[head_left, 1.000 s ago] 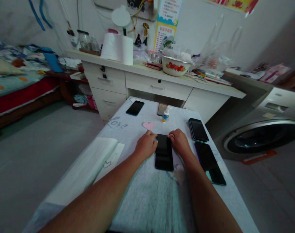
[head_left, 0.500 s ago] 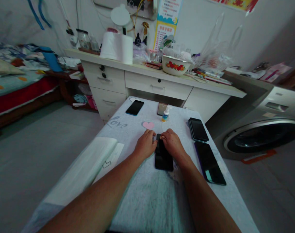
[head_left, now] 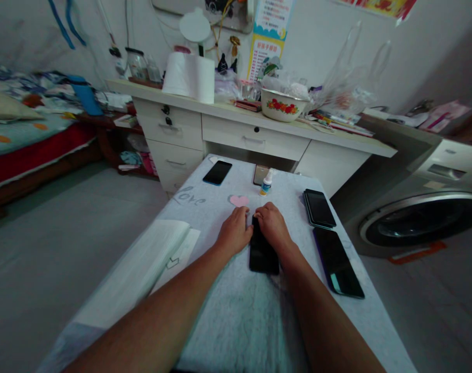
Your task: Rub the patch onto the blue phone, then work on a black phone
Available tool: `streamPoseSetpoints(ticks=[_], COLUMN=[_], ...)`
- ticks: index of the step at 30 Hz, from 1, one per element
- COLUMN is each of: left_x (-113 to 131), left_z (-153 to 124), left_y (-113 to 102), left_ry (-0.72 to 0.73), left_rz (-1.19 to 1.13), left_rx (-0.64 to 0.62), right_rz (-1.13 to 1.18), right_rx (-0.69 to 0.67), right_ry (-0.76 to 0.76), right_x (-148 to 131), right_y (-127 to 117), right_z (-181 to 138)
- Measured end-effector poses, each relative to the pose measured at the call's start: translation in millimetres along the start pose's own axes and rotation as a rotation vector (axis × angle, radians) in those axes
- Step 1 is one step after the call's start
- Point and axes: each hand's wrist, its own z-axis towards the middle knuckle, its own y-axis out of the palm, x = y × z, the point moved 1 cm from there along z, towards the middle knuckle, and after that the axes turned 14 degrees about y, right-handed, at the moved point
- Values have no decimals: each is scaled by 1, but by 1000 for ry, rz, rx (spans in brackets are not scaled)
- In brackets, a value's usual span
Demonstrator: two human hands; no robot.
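Observation:
A black phone [head_left: 264,254] lies flat in the middle of a cloth-covered table [head_left: 236,316]. My left hand [head_left: 235,231] rests curled against the phone's left edge near its far end. My right hand [head_left: 272,225] lies over the phone's far half, fingers bent and pinched at the top edge, touching the left hand's fingertips. Whatever the fingers pinch is too small to make out. A small white bottle with a blue cap [head_left: 266,183] stands just beyond the hands, next to a pink heart shape [head_left: 239,200].
Two dark phones [head_left: 319,207] [head_left: 337,261] lie at the right of the table, two more [head_left: 217,172] [head_left: 260,174] at the far end. White sheets [head_left: 143,269] lie on the left. Beyond stand a cluttered white desk [head_left: 251,137], a washing machine [head_left: 422,217] and a bed [head_left: 22,140].
My right hand has slid left from the phone's right edge onto its far half, meeting my left hand. The left hand and the phone have stayed in place.

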Motion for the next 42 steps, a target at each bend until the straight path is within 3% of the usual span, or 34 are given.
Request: streamPoseSetpoints(ticks=[24,42], left_x=[5,4], left_z=[1,0], left_y=[-5,-5], left_ry=[-58,-17], left_rz=[-32,-3], left_rx=[-22,-38], right_rz=[23,-8], right_rx=[-213,5], right_ry=[-209,-7], right_x=[3,3], right_y=[-25,-3], right_z=[-17,0])
